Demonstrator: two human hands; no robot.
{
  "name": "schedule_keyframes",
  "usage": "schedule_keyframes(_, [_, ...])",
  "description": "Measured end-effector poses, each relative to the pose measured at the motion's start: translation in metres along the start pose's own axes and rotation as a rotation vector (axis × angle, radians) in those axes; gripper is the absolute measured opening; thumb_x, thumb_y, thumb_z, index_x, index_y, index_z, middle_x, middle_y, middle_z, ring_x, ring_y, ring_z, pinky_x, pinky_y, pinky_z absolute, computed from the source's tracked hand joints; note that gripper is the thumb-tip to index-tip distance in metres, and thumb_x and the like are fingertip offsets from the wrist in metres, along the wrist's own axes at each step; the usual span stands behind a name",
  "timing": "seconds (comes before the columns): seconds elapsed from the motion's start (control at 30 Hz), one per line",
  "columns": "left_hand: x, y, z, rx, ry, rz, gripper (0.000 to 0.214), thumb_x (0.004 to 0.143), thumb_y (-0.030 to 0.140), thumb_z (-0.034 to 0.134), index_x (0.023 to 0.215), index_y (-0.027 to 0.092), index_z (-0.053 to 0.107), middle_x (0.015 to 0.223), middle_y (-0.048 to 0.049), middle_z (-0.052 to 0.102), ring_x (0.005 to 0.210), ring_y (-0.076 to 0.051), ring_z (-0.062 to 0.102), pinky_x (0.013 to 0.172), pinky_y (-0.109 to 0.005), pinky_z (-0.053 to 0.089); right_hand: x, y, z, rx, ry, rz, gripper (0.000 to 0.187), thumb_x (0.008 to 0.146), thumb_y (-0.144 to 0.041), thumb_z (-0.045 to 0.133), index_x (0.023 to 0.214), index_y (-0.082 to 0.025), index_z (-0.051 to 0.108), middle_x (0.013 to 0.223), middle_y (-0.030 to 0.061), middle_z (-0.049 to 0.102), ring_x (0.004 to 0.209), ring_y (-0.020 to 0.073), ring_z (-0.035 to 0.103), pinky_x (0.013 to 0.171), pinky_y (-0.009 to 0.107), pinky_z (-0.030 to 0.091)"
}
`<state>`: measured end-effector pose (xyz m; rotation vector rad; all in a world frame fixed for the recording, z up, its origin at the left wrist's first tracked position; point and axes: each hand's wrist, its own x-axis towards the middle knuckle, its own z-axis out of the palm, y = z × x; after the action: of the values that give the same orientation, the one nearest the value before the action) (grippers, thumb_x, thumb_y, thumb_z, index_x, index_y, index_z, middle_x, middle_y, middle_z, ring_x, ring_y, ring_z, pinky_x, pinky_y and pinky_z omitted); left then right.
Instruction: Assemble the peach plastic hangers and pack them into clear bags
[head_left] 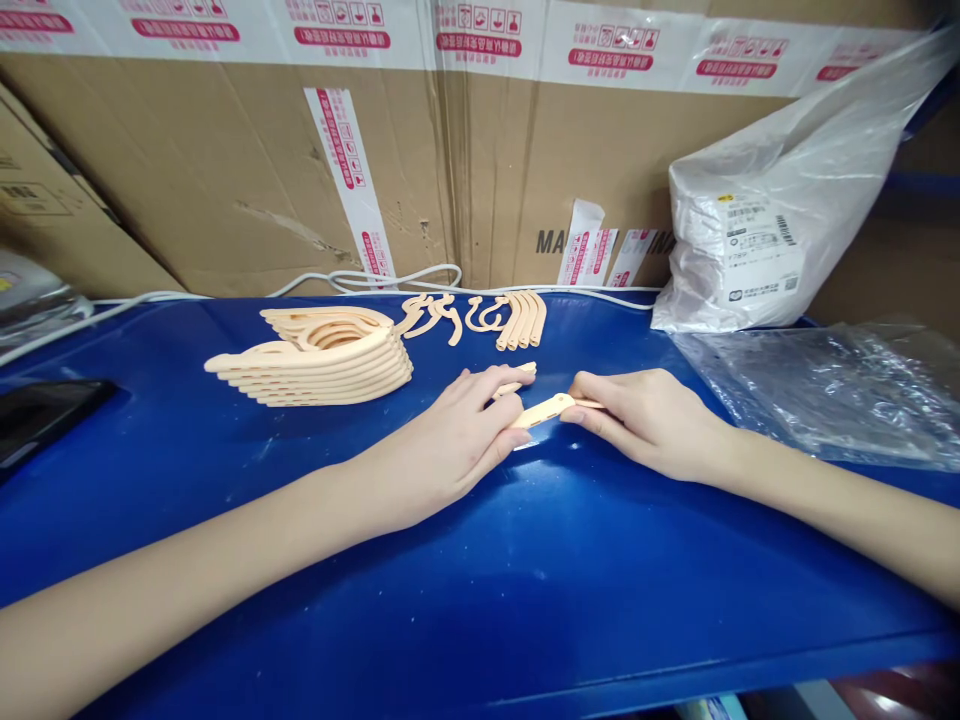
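Note:
Between my two hands is a beige plastic folding hanger (541, 412), held low over the blue table. My left hand (461, 435) pinches its left part between thumb and fingers, and a second beige arm of it shows by my left index finger. On the other side my right hand (645, 418) grips a thin beige piece at the joint, mostly hidden by the fingers. Left of my left hand lies a stack of beige hanger bodies (322, 365). Several loose hooks (435, 315) and a row of curved hanger arms (523, 320) rest behind my hands.
Large taped cardboard boxes (270, 160) wall off the back of the blue table (420, 620). A white cable (390, 275) runs along its rear edge. At right stand a labelled white plastic bag (757, 220) and clear plastic wrapping (817, 390). A black phone-like object (52, 415) lies at left.

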<state>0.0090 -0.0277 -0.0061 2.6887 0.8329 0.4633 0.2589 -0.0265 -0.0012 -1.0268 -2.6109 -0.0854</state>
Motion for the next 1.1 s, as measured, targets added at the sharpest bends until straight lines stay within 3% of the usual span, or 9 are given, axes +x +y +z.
schedule_keyframes(0.17, [0.001, 0.001, 0.001, 0.002, 0.005, -0.002, 0.032, 0.106, 0.034, 0.028, 0.122, 0.02, 0.051, 0.151, -0.0115, 0.038, 0.145, -0.025, 0.031, 0.12, -0.055, 0.028, 0.0, -0.003, -0.004, 0.302, -0.128, 0.159, 0.04, 0.102, -0.05, 0.035, 0.081, -0.02, 0.05, 0.065, -0.003, 0.054, 0.055, 0.0119, 0.049, 0.055, 0.026, 0.031])
schedule_keyframes(0.43, [-0.001, -0.002, 0.006, 0.02, 0.055, 0.006, 0.03, 0.105, 0.035, 0.029, 0.121, 0.019, 0.049, 0.15, -0.0127, 0.039, 0.143, -0.026, 0.035, 0.118, -0.057, 0.031, 0.003, -0.005, -0.002, 0.586, -0.112, 0.278, 0.039, 0.097, -0.051, 0.047, 0.073, -0.021, 0.043, 0.062, -0.0066, 0.042, 0.055, 0.0096, 0.038, 0.051, 0.025, 0.029])
schedule_keyframes(0.73, [-0.002, -0.003, 0.007, 0.014, 0.046, 0.016, 0.029, 0.105, 0.034, 0.03, 0.12, 0.019, 0.05, 0.151, -0.0121, 0.039, 0.143, -0.025, 0.034, 0.119, -0.057, 0.029, 0.003, -0.004, -0.003, 0.326, -0.102, 0.182, 0.038, 0.1, -0.051, 0.04, 0.078, -0.021, 0.048, 0.061, -0.0045, 0.051, 0.052, 0.0108, 0.045, 0.054, 0.025, 0.03])
schedule_keyframes(0.93, [-0.002, -0.003, 0.004, 0.004, 0.025, 0.023, 0.027, 0.105, 0.033, 0.029, 0.1, 0.019, 0.051, 0.148, -0.0127, 0.041, 0.142, -0.025, 0.036, 0.119, -0.058, 0.029, 0.0, -0.001, 0.004, 0.173, -0.098, 0.139, 0.044, 0.101, -0.057, 0.03, 0.081, -0.021, 0.047, 0.061, -0.002, 0.056, 0.05, 0.0133, 0.053, 0.05, 0.025, 0.029])
schedule_keyframes(1.1, [-0.003, -0.003, 0.003, 0.0, 0.023, 0.034, 0.027, 0.105, 0.032, 0.03, 0.096, 0.019, 0.052, 0.146, -0.0116, 0.044, 0.141, -0.025, 0.036, 0.118, -0.055, 0.03, 0.0, 0.001, 0.006, 0.076, -0.076, 0.069, 0.046, 0.102, -0.056, 0.025, 0.082, -0.021, 0.048, 0.058, -0.0019, 0.055, 0.049, 0.0139, 0.054, 0.048, 0.024, 0.03])
